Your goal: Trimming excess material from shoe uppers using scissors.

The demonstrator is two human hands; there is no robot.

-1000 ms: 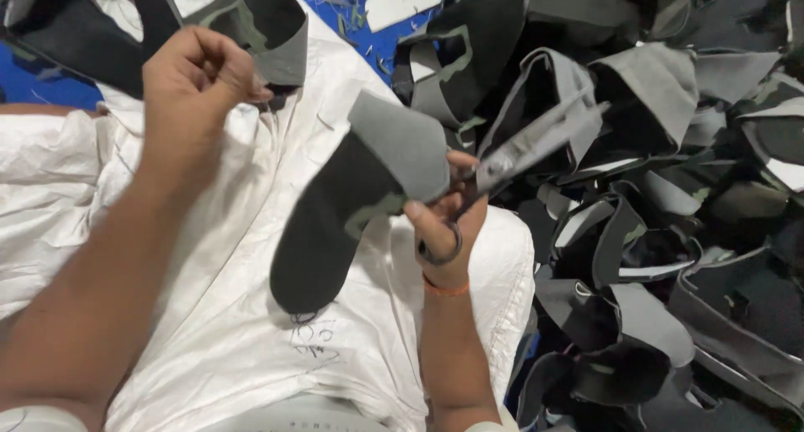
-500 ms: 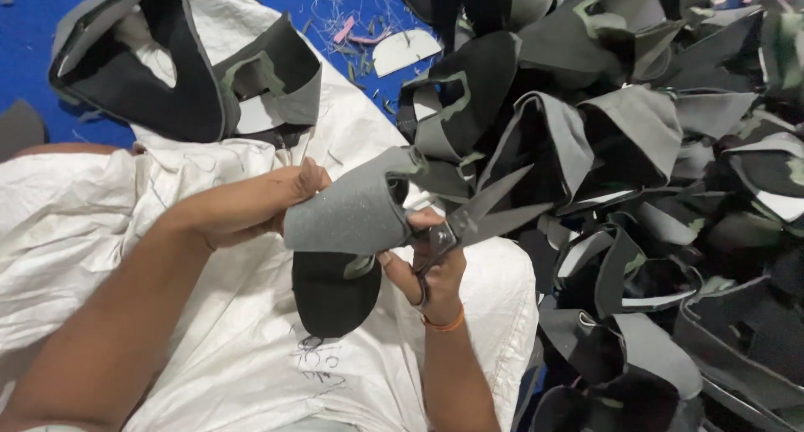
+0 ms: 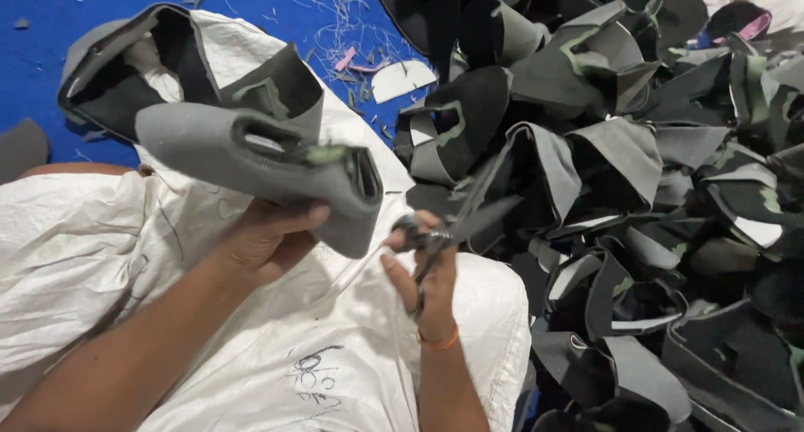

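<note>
My left hand holds a grey shoe upper from below, lifted over my lap with its openings facing up. My right hand grips a pair of scissors, blades pointing up and right, just right of the upper's edge. An orange band circles my right wrist. A thin thread runs from the upper down past my right hand.
A white woven sack covers my lap. Another grey-and-black upper lies on it at the upper left. A large heap of grey and black shoe uppers fills the right side. Blue floor with thread scraps lies behind.
My left hand took hold of the grey upper and raised it leftward and up, turning its openings toward me. The scissors stayed beside its right edge.
</note>
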